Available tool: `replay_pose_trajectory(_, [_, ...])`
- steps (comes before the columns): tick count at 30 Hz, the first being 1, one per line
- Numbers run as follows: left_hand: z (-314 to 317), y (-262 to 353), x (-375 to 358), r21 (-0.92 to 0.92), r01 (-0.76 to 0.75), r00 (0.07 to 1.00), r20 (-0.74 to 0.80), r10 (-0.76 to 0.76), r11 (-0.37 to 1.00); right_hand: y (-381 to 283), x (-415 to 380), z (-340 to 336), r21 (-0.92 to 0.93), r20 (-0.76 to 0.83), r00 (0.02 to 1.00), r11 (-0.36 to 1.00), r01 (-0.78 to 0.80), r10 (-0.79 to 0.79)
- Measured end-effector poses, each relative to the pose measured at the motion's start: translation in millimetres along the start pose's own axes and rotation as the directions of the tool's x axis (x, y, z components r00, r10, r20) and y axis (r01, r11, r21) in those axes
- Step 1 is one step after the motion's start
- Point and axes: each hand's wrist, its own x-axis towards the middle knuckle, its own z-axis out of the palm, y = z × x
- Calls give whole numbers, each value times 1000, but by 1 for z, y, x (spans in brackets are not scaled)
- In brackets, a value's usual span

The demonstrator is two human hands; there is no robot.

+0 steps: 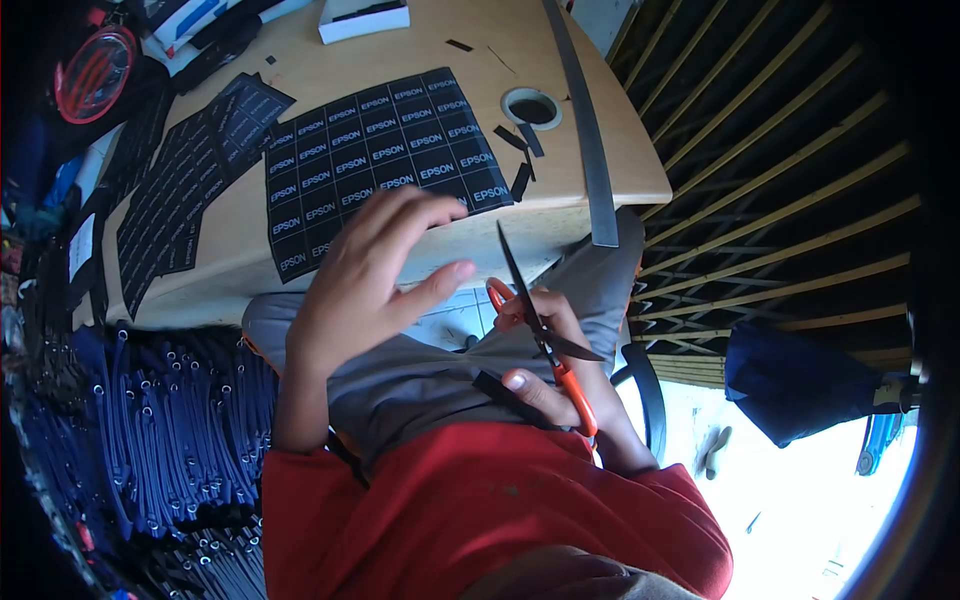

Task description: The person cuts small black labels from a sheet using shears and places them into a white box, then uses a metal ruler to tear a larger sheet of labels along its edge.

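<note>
My left hand (365, 265) is open, thumb and fingers apart, over the near edge of a black sheet (385, 150) printed with rows of white EPSON labels. That sheet lies on the wooden table, its front edge close to the table's edge. Over my lap, my right hand (550, 350) grips scissors (545, 335) with orange handles, their dark blades spread apart and one tip pointing toward the sheet. A small black strip (510, 398) shows beside my right thumb.
More printed black sheets (195, 170) overlap at the table's left. A tape roll (532, 108), black offcuts (520, 180) and a long metal ruler (588, 130) lie at the right. A white box (363, 22) stands behind. Blue straps (180, 430) hang lower left; a folding gate (780, 200) stands right.
</note>
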Motion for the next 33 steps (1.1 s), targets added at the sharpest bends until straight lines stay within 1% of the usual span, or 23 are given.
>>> replay_pose_trajectory(1, [-1, -6, 4, 240, -35, 999, -31, 44, 970, -8, 5, 0, -4, 4, 1000, 1000, 16, -16])
replay_pose_trajectory(2, [-1, -15, 6, 302, 110, 993, 13, -119, 947, -18, 12, -5, -38, -2, 998, 998, 55, -55])
replay_pose_trajectory(3, [2, -28, 6, 308, 111, 993, 1, -117, 945, -34, 20, -11, -58, -27, 999, 998, 32, -33])
replay_pose_trajectory(5, [6, -52, 8, 692, 118, 988, -12, -152, 712, -43, 37, -27, 1, -46, 992, 993, 119, -119])
replay_pose_trajectory(6, [1, -58, 13, 631, 196, 957, 43, -286, 750, -48, 45, -33, 41, -36, 985, 985, 168, -166])
replay_pose_trajectory(7, [-4, -60, 16, 639, 193, 961, 30, -275, 745, -53, 54, -40, 80, -30, 976, 973, 217, -216])
replay_pose_trajectory(8, [-7, -61, 18, 617, 208, 944, 77, -322, 759, -58, 63, -50, 61, 21, 979, 978, 201, -203])
replay_pose_trajectory(9, [-9, -63, 19, 591, 228, 921, 127, -368, 774, -66, 72, -47, 113, -31, 976, 970, 217, -215])
replay_pose_trajectory(10, [-11, -66, 23, 595, 239, 908, 143, -393, 768, -72, 83, -55, -34, -22, 982, 982, 187, -188])
replay_pose_trajectory(11, [-12, -70, 27, 595, 238, 912, 134, -387, 768, -76, 96, -64, -181, -19, 987, 971, 156, -162])
replay_pose_trajectory(13, [-11, -79, 32, 596, 275, 912, 86, -400, 755, -86, 125, -64, -156, -103, 991, 985, 70, -87])
replay_pose_trajectory(15, [-13, -80, 35, 606, 275, 913, 79, -400, 747, -90, 149, -62, 57, -210, 971, 993, -102, 112])
replay_pose_trajectory(17, [-11, -83, 34, 609, 266, 917, 80, -391, 747, -90, 180, -72, 21, -121, 970, 977, -212, 213])
replay_pose_trajectory(19, [-11, -86, 34, 601, 260, 921, 81, -381, 756, -83, 213, -81, -168, -145, 941, 930, -327, 305])
replay_pose_trajectory(21, [-10, -87, 33, 603, 261, 923, 74, -378, 754, -55, 256, -104, -277, -86, 906, 863, -422, 415])
replay_pose_trajectory(22, [-10, -85, 33, 597, 268, 922, 69, -381, 756, -46, 272, -113, -277, -88, 908, 865, -418, 410])
replay_pose_trajectory(24, [-10, -82, 31, 610, 250, 927, 73, -367, 752, -31, 300, -127, -355, -133, 838, 764, -539, 529])
replay_pose_trajectory(25, [-11, -81, 30, 619, 236, 931, 77, -357, 749, -24, 314, -132, -356, -132, 841, 766, -535, 525])
replay_pose_trajectory(27, [-9, -83, 28, 622, 206, 941, 87, -328, 755, -8, 334, -141, -282, -66, 772, 730, -622, 632])
replay_pose_trajectory(29, [-10, -81, 30, 623, 213, 939, 82, -334, 752, 7, 349, -152, -284, -22, 774, 738, -612, 633])
replay_pose_trajectory(31, [-9, -81, 30, 614, 213, 941, 82, -329, 760, 20, 361, -156, -256, 33, 697, 680, -687, 716])
replay_pose_trajectory(32, [-9, -81, 30, 601, 224, 942, 69, -329, 767, 27, 363, -156, -251, 35, 699, 683, -686, 715])
replay_pose_trajectory(33, [-9, -82, 30, 604, 224, 940, 71, -332, 764, 35, 364, -154, -222, 3, 735, 717, -660, 678])
